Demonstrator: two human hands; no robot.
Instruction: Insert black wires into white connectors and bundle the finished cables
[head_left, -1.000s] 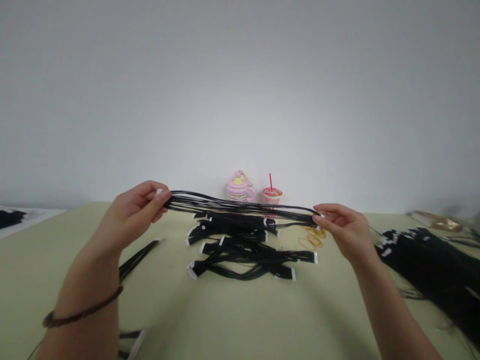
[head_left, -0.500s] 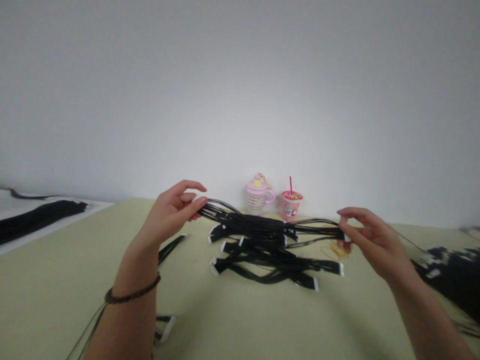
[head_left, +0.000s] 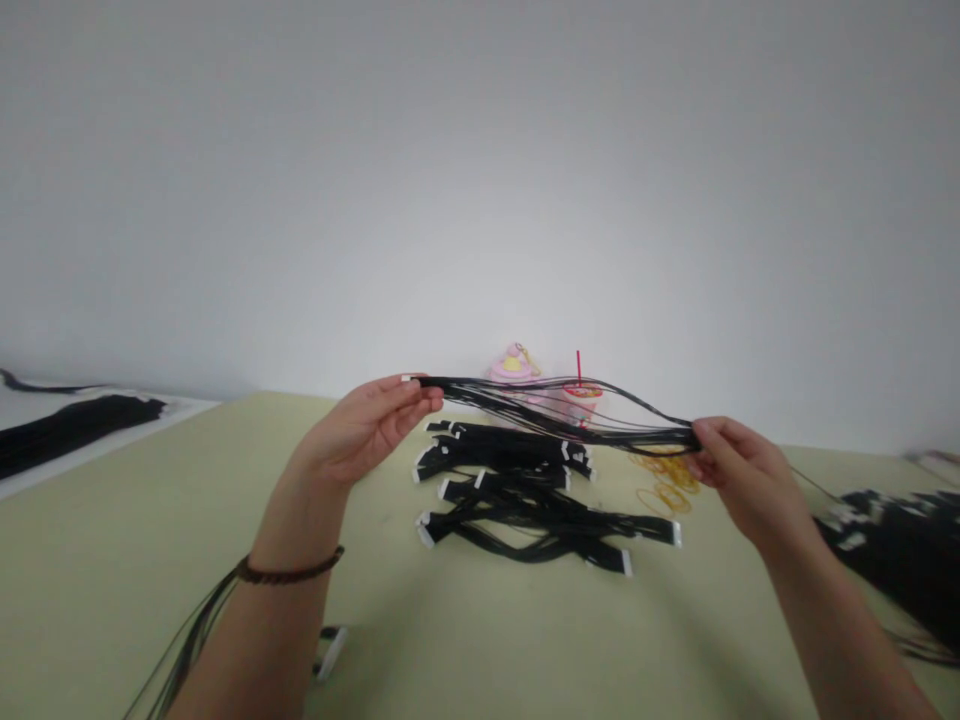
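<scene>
Lifted higher now, black wire bundle (head_left: 555, 410) clamped between fingers of left hand (head_left: 364, 425) and right hand (head_left: 742, 470), over pale green table (head_left: 150, 520) by white wall (head_left: 480, 200).

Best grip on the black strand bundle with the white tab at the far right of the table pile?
Pinch the white tab end of the black strand bundle, coming from above on the right. The tab sticks out past the pile with nothing on it, while the bundle's middle crosses other bundles, so grabbing there would likely snag strands.

Black wires (head_left: 555, 415), white end tabs (head_left: 424, 534), pale green tabletop (head_left: 150, 500)
</scene>
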